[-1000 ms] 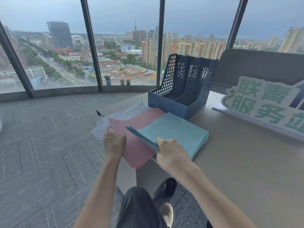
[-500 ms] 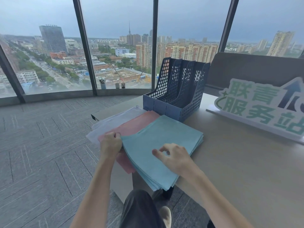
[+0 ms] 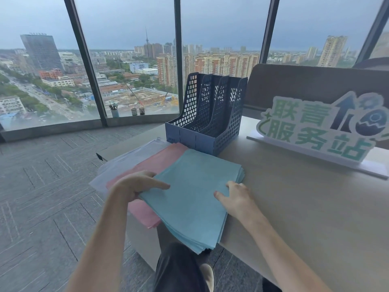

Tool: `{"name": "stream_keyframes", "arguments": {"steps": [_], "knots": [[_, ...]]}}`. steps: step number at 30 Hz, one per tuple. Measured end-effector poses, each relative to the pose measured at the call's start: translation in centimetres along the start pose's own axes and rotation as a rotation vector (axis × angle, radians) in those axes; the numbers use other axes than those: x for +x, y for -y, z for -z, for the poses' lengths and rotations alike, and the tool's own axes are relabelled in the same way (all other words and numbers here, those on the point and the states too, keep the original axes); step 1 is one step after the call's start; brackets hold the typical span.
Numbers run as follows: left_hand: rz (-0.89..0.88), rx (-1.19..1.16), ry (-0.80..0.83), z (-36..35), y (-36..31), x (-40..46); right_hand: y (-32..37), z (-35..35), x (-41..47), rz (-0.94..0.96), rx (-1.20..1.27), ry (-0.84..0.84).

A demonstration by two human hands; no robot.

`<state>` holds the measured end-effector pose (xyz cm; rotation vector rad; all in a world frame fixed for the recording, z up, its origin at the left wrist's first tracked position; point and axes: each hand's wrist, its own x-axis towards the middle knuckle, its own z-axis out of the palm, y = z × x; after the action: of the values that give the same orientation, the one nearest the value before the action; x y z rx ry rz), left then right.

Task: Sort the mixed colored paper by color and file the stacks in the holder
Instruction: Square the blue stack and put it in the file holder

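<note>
A blue paper stack (image 3: 195, 192) lies on the table corner, its near end hanging over the edge. Under it to the left sits a pink paper stack (image 3: 160, 163), and beyond that a white paper stack (image 3: 128, 161). My left hand (image 3: 136, 184) grips the blue stack's left edge, thumb on top. My right hand (image 3: 237, 197) holds its right edge, fingers curled under the side. A dark blue perforated file holder (image 3: 206, 121) with three slots stands upright just behind the papers, with nothing seen in its slots.
A white and green lettered sign (image 3: 315, 127) stands on the table (image 3: 305, 207) at the right. A grey partition (image 3: 305, 85) rises behind it. Floor-to-ceiling windows and grey carpet floor (image 3: 42, 186) lie to the left. My leg and shoe show below the table edge.
The lifted blue sheets came down flat onto the blue stack. My right hand moved from the stack's near left to its right edge. My left hand shifted from the pink stack onto the blue stack's left edge.
</note>
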<state>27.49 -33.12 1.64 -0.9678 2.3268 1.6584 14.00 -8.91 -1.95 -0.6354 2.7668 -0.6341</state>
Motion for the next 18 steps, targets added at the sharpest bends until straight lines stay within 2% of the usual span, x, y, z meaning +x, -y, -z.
{"name": "stream_keyframes", "arguments": {"steps": [4, 7, 15, 18], "knots": [[-0.120, -0.037, 0.098, -0.1, -0.3, -0.9, -0.8, 0.8, -0.1, 0.012, 0.124, 0.004], [-0.218, -0.112, 0.064, -0.1, -0.7, -1.9, -1.8, 0.9, 0.3, 0.007, 0.274, 0.006], [-0.520, -0.326, 0.007, -2.8, -2.8, -4.4, -3.9, 1.9, 1.2, -0.148, 1.239, -0.001], [-0.595, -0.369, -0.011, -5.2, -3.5, -4.4, -5.0, 3.3, 1.5, -0.091, 1.469, 0.040]]}}
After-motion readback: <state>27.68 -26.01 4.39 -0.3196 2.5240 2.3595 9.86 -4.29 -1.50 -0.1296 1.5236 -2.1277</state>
